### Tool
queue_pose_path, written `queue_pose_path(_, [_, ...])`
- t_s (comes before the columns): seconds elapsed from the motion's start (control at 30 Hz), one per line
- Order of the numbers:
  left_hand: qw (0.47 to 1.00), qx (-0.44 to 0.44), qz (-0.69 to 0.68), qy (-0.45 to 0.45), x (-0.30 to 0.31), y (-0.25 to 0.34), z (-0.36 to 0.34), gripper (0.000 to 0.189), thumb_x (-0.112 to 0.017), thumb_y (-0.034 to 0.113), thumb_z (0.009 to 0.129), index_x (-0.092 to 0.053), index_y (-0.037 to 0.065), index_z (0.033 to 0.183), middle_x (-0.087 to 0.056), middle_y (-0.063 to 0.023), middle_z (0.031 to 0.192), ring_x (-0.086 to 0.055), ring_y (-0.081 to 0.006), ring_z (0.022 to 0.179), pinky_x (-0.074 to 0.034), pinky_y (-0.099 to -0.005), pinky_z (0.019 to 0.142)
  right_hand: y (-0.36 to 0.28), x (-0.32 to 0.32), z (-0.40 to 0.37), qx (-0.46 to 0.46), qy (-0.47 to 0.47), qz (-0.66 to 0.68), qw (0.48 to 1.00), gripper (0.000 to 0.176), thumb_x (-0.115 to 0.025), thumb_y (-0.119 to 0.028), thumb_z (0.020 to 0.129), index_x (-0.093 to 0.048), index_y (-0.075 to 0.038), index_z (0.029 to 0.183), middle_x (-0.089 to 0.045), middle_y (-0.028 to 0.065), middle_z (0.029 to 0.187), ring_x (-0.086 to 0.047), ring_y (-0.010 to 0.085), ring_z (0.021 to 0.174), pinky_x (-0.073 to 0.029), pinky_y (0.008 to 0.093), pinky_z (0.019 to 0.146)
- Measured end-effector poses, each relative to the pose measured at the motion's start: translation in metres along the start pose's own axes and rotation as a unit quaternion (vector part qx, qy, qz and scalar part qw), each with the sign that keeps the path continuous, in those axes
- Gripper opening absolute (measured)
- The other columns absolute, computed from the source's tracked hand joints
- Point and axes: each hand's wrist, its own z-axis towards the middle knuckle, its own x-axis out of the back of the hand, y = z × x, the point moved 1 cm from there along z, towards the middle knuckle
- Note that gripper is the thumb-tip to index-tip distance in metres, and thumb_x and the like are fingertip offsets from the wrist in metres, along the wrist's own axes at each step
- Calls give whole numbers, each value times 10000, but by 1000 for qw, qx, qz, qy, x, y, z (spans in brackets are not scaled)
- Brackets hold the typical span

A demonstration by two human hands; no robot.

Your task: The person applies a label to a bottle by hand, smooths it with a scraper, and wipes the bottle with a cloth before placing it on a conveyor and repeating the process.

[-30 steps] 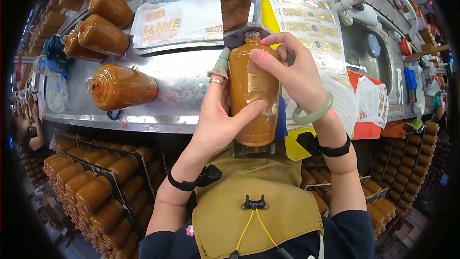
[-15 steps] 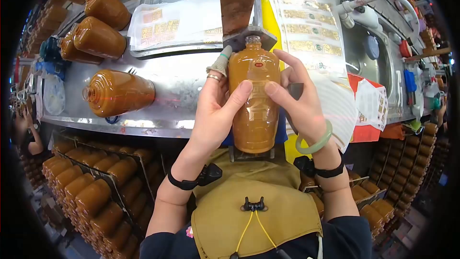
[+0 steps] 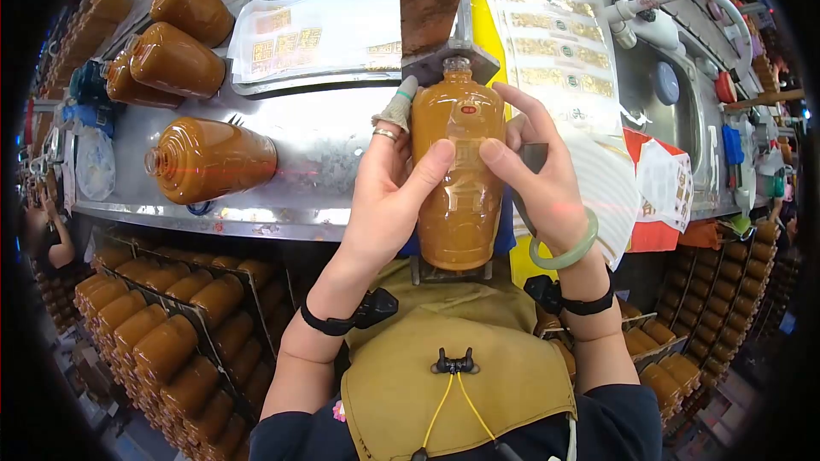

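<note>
A glossy amber-brown bottle point(image 3: 461, 230) lies in the middle, its neck pointing away against a metal bracket. It bears a small red oval mark and a clear film with faint lettering point(image 3: 465, 154). My left hand point(image 3: 389, 171) grips its left side, thumb pressed on the film; a ribbed finger cot point(image 3: 397, 108) covers one fingertip. My right hand point(image 3: 542, 175) holds the right side, thumb also on the film. Between that thumb and fingers shows a dark grey flat piece point(image 3: 535, 156), mostly hidden.
Several brown bottles point(image 3: 213, 160) lie on the left of the metal bench. Behind are a tray point(image 3: 256, 90) with printed sheets and a wooden post point(image 3: 434, 0). Gold decal sheets point(image 3: 559, 51) and a sink point(image 3: 683, 111) stand right. Racks of bottles point(image 3: 162, 350) fill the space below.
The whole view has shifted slightly, with the bottle a little farther right in it. Both thumbs stay on the film, close together, and the grip looks the same.
</note>
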Motion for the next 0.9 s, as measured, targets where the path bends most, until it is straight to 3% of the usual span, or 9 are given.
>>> queue_pose_path(0.67, [1000, -11, 28, -1, -2, 1, 0, 739, -622, 72, 1016, -182, -40, 1599, -427, -181, 1519, -464, -216, 1381, -396, -366, 1148, 3, 3, 2, 8, -6, -12, 1000, 661, -773, -69, 897, -447, -19, 1470, -558, -22, 917, -542, 63, 853, -442, 223, 752])
queue_pose_path(0.77, [1000, -10, 19, 0, -3, 1, 0, 742, -624, 64, 1012, -181, -46, 1597, -435, -180, 1514, -474, -217, 1373, -401, -366, 1143, -1, 4, 1, 8, -11, -11, 1000, 638, -762, -87, 911, -454, -20, 1465, -568, -15, 953, -539, 65, 876, -440, 221, 772])
queue_pose_path(0.83, [1000, -17, 20, 8, -2, 0, 2, 758, -652, 54, 989, -198, -51, 1588, -448, -177, 1502, -487, -213, 1361, -413, -365, 1133, -11, 12, 4, -29, -23, -95, 995, 566, -732, -98, 933, -481, -18, 1434, -572, -6, 994, -539, 68, 919, -437, 220, 801])
queue_pose_path(0.9, [999, -25, 32, 0, -5, 3, 0, 769, -668, 48, 975, -208, -54, 1582, -456, -176, 1495, -494, -212, 1353, -421, -367, 1126, -12, 31, 15, 3, -32, -43, 999, 513, -702, -87, 949, -494, -17, 1413, -580, 4, 1027, -546, 73, 959, -445, 228, 834])
